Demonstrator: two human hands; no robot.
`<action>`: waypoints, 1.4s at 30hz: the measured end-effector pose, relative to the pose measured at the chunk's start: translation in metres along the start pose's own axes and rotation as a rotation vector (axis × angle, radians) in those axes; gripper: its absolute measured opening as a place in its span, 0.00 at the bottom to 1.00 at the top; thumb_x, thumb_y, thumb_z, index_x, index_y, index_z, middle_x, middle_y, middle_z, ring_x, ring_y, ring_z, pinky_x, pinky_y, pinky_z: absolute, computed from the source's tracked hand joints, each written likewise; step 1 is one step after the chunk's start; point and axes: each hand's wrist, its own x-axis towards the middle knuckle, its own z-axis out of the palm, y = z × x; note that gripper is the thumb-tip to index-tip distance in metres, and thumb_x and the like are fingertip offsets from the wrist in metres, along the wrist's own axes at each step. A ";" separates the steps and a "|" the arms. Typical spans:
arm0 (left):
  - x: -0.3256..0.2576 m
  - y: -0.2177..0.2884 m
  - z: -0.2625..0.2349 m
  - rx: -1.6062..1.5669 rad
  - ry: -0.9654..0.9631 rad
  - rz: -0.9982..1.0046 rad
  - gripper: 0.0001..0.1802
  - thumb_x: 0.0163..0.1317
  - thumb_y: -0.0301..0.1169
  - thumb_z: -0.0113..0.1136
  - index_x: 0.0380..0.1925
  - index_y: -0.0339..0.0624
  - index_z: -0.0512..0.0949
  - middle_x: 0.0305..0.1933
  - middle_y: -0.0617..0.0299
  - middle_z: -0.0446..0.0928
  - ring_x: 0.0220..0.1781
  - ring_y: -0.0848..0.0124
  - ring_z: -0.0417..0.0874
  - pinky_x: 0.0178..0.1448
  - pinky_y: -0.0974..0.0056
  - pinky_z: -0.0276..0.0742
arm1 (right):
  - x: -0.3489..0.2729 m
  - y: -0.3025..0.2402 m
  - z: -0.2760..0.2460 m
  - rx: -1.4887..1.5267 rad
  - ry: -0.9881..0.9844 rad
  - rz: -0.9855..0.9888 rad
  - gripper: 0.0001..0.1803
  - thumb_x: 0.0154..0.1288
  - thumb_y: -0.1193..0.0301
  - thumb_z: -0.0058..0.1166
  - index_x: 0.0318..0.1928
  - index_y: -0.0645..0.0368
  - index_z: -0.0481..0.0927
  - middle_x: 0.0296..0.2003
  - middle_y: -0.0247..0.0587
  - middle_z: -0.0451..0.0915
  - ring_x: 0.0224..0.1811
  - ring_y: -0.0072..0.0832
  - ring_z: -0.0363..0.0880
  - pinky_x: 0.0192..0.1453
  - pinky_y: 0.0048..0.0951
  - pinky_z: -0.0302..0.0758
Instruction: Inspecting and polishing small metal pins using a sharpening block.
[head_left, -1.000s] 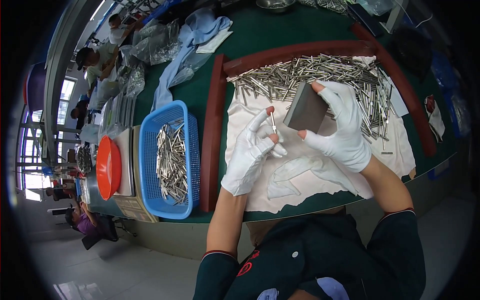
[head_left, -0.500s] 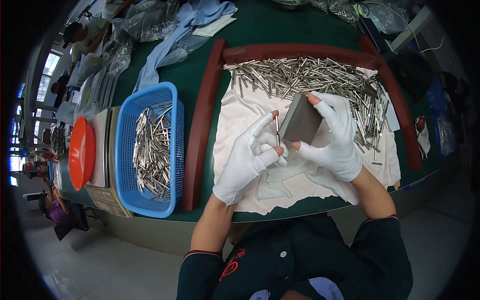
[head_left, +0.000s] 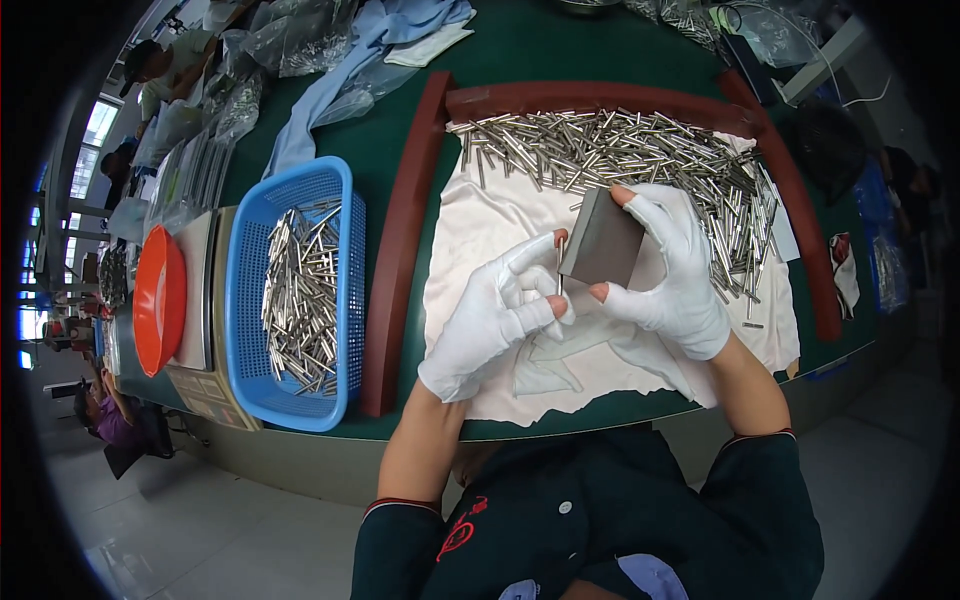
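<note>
Your left hand has brought its pinched metal pin against the grey block that your right hand grips above the white cloth; a loosened pinch could drop it among the loose pins.

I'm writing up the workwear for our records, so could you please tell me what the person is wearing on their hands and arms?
Both the left hand and the right hand wear thin white fabric gloves; on the right glove the tips of the thumb and a finger are open. The forearms are bare. Short dark sleeves end in a thin red trim, and the dark top carries a red mark on the chest.
</note>
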 end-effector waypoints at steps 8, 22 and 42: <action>-0.001 0.004 -0.001 -0.126 -0.025 -0.068 0.36 0.57 0.25 0.67 0.65 0.29 0.66 0.31 0.63 0.79 0.28 0.78 0.80 0.34 0.76 0.74 | 0.002 0.000 -0.001 0.023 -0.010 -0.010 0.44 0.36 0.61 0.73 0.58 0.62 0.74 0.48 0.44 0.73 0.47 0.40 0.72 0.50 0.38 0.71; 0.002 0.000 0.000 -0.166 -0.047 -0.167 0.38 0.55 0.25 0.67 0.65 0.26 0.63 0.30 0.64 0.80 0.26 0.78 0.80 0.34 0.76 0.75 | 0.001 -0.005 0.005 -0.016 0.082 -0.027 0.43 0.37 0.59 0.73 0.58 0.63 0.75 0.45 0.43 0.73 0.44 0.39 0.71 0.49 0.37 0.70; 0.003 -0.001 0.000 -0.142 -0.034 -0.077 0.33 0.56 0.25 0.67 0.61 0.27 0.68 0.31 0.61 0.81 0.28 0.78 0.80 0.36 0.74 0.76 | -0.005 -0.004 0.009 -0.061 0.121 -0.035 0.44 0.39 0.56 0.73 0.59 0.62 0.74 0.47 0.43 0.73 0.45 0.38 0.70 0.50 0.37 0.68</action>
